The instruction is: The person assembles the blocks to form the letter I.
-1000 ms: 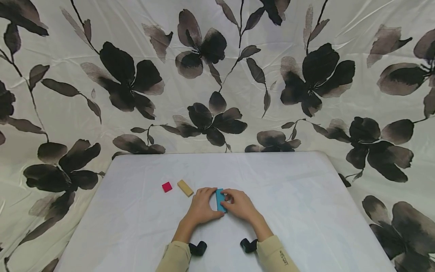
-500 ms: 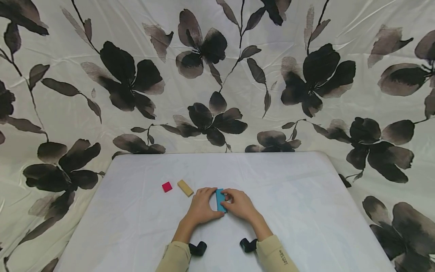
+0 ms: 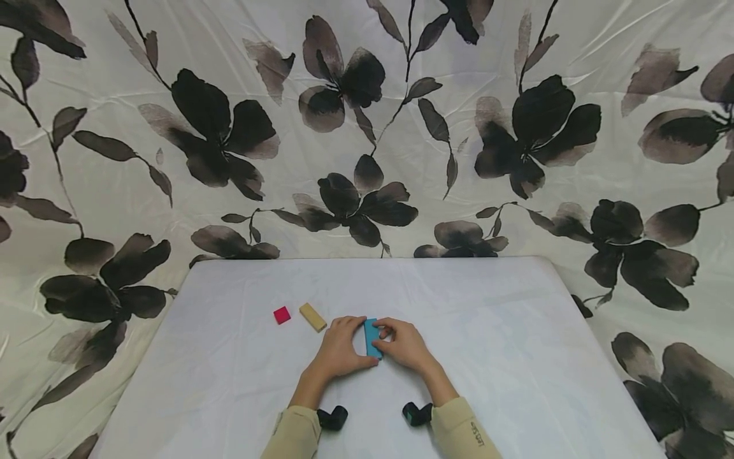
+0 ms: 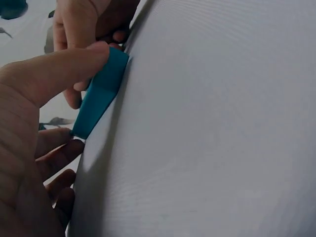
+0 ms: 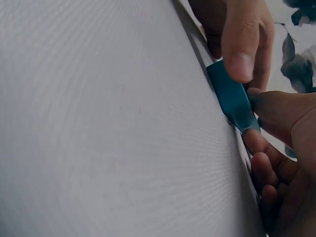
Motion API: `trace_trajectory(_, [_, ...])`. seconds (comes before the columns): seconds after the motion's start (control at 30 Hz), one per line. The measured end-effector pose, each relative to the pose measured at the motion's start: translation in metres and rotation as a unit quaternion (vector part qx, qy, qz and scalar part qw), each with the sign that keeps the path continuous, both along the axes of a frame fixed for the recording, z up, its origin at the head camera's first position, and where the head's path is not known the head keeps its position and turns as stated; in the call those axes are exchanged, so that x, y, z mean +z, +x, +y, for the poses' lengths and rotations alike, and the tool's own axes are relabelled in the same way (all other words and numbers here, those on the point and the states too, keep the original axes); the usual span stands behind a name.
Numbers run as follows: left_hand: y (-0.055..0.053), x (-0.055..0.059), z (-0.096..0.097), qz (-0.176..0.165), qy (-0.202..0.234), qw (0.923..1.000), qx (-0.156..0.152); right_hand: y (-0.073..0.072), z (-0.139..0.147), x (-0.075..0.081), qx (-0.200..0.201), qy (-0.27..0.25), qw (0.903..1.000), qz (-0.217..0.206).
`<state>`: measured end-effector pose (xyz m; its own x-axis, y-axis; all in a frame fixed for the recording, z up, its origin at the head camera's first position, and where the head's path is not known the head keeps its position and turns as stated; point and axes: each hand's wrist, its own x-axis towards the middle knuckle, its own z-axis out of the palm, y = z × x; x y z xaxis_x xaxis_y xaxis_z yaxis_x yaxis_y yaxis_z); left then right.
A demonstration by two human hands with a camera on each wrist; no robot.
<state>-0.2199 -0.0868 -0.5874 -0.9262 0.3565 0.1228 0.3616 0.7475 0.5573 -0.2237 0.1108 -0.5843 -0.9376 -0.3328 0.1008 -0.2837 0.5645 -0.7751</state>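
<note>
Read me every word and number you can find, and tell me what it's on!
"Let's" (probably): the start of the small dark writing on the person's right sleeve; the rest is too small and blurred to read.
No words or numbers can be read on the blue block, the yellow block or the red block.

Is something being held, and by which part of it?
The blue block: the left hand holds its two ends, the right hand holds its right side.
</note>
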Motion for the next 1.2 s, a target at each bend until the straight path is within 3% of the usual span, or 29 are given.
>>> trace_trajectory(0.27, [-0.003,0.002,-0.01,-0.044,0.069,0.9966,-0.007,-0.001,-0.002,0.0,-0.008,-0.01,0.9998,-0.018])
trace_trajectory(0.57, [-0.002,0.008,-0.019,-0.008,0.13,0.9914,-0.014,-0.001,-0.002,0.001,-0.011,-0.014,0.9996,-0.021])
trace_trajectory(0.67, [-0.001,0.01,-0.02,-0.015,0.136,0.9905,-0.007,0.001,0.0,0.001,-0.016,-0.015,0.9994,-0.025])
trace_trajectory(0.93, [-0.001,0.019,-0.027,-0.038,0.139,0.9877,0.06,0.002,-0.001,0.001,-0.011,-0.021,0.9994,-0.024])
trace_trajectory(1.2, [-0.002,0.02,-0.045,-0.036,0.159,0.9829,0.085,0.002,-0.002,0.002,-0.021,-0.018,0.999,-0.034])
